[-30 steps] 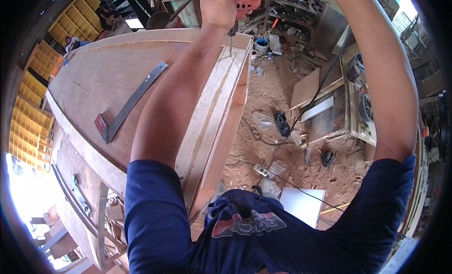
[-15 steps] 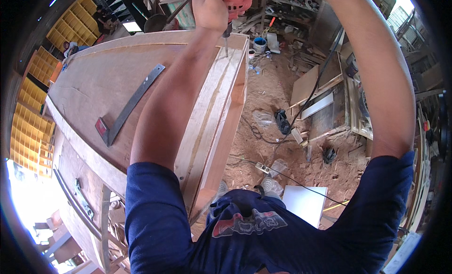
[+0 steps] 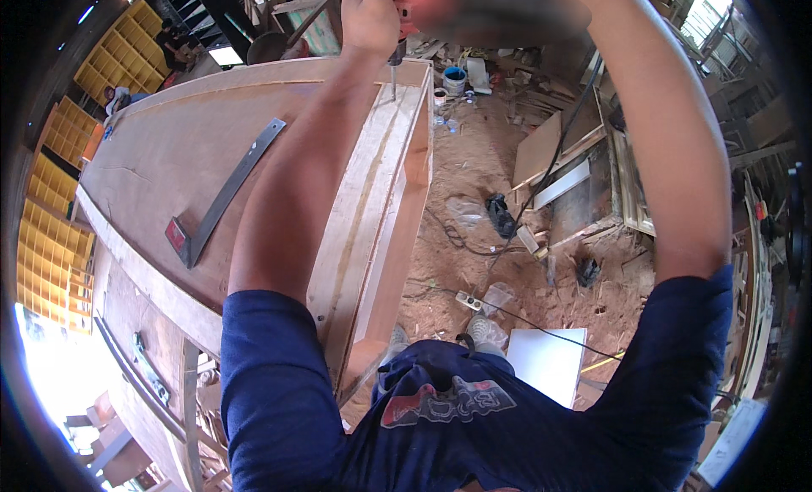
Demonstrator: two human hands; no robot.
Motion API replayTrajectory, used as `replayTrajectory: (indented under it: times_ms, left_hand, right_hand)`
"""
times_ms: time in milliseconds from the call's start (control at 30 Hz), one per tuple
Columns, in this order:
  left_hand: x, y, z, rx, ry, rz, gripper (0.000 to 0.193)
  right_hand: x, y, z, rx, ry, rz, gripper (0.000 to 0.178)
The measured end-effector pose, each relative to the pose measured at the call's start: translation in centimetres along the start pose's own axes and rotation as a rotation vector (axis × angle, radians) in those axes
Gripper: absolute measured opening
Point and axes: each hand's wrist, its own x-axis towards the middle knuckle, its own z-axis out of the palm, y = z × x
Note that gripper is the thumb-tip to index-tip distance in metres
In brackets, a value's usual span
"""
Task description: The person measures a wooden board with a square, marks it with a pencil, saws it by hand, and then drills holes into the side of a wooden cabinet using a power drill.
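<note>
Hands: left hand [image 3: 370, 20] is gripping the red power drill [image 3: 414, 3]; right hand is lying out of view, so its grip cannot be told.
Drill: bit is pointing down onto the pale wooden rail [image 3: 372, 187].
Surface: long metal square [image 3: 227, 192] is lying on the brown plywood panel [image 3: 169, 145].

Left hand [image 3: 370, 20] grips the drill [image 3: 420, 3], its bit [image 3: 393, 79] standing on the plank edge [image 3: 372, 196] below the grip. Left of the grip, a metal square [image 3: 222, 196] lies on the wooden panel [image 3: 161, 153]. Right of it, a bucket [image 3: 454, 79] stands on the sawdust floor [image 3: 482, 170].
</note>
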Motion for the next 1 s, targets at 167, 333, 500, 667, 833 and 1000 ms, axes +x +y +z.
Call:
replayTrajectory:
  times_ms: [167,333,500,667,833,1000]
  left_hand:
    - [-1.2,-0.9,-2.1,-0.075,-0.377,-0.115,0.078]
    - [-2.5,-3.9,-5.2,0.466,-0.464,0.152,0.061]
    - [-6.3,-1.6,-8.3,1.015,-0.976,0.041,0.065]
    - [-9.1,0.0,-9.7,1.146,-1.027,0.085,0.077]
    - [-12.6,3.3,-10.6,1.254,-0.948,0.015,0.074]
    - [-15.7,5.8,-11.0,1.176,-0.733,-0.211,0.070]
  right_hand:
    - [-4.7,0.0,0.3,0.162,0.130,0.125,0.051]
    - [-12.8,3.8,3.2,0.155,0.394,0.414,0.072]
    - [-25.2,3.2,7.3,0.421,0.465,0.771,0.066]
    - [-37.4,-2.0,14.7,0.967,0.519,1.206,0.058]
    - [-45.9,-7.4,22.2,1.397,0.609,1.380,0.056]
    - [-48.4,-7.9,25.1,1.489,0.418,1.453,0.058]
